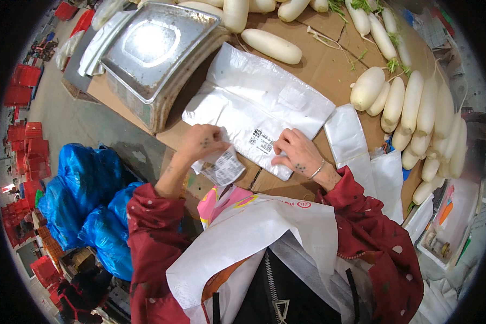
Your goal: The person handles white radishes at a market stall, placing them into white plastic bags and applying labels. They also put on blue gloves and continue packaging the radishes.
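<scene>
A stack of flat white plastic bags (pixel 263 101) lies on the cardboard-covered table, its near end bearing printing. My left hand (pixel 205 141), fingers curled, grips a printed, crumpled plastic piece (pixel 226 167) at the near left corner of the stack; whether this piece joins the stack I cannot tell. Resting on the near right part of the stack is my right hand (pixel 293 150), its fingers bent, with a bracelet at the wrist; its hold on the plastic is unclear. One white radish (pixel 272 45) lies just beyond the bags.
A metal-topped scale (pixel 158 44) stands at the back left. White radishes (pixel 413 101) are piled along the right, others at the back. Folded white bags (pixel 354 146) lie right of the stack. Blue plastic sacks (pixel 85 190) sit at the lower left, with red crates (pixel 26 77) beyond.
</scene>
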Tool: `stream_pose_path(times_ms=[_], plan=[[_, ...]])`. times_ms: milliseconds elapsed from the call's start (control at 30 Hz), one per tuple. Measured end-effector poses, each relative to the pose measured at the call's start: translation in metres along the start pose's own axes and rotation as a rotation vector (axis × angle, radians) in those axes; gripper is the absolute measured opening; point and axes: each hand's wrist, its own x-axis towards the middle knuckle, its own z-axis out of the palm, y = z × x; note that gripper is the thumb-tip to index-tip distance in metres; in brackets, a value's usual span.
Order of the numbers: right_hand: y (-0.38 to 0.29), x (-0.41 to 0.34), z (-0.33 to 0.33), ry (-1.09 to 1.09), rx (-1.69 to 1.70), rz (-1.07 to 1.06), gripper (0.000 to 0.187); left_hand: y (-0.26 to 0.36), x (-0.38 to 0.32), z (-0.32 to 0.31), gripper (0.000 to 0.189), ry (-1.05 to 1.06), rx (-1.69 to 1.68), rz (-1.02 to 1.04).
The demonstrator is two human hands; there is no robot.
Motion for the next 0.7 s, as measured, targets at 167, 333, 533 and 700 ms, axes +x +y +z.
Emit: stream_pose_path(times_ms=[167,333,533,700], plan=[[0.016,0.005,-0.004,0.03,0.023,-0.01,0.02,-0.014,-0.021,-0.015,0.01,-0.185,-0.328,0.043],[0.041,0.02,-0.056,0.327,0.365,0.889,0.026,0.032,0.001,-0.005,0.016,-0.25,-0.675,0.315],[0.003,0.002,-0.05,0.649,0.076,0.219,0.02,0.068,0.039,0.02,0.021,0.127,-0.214,0.117],[-0.022,-0.006,-0.009,0.169,0.116,-0.014,0.033,0.053,0.027,0.024,0.038,0.17,0.099,0.012]])
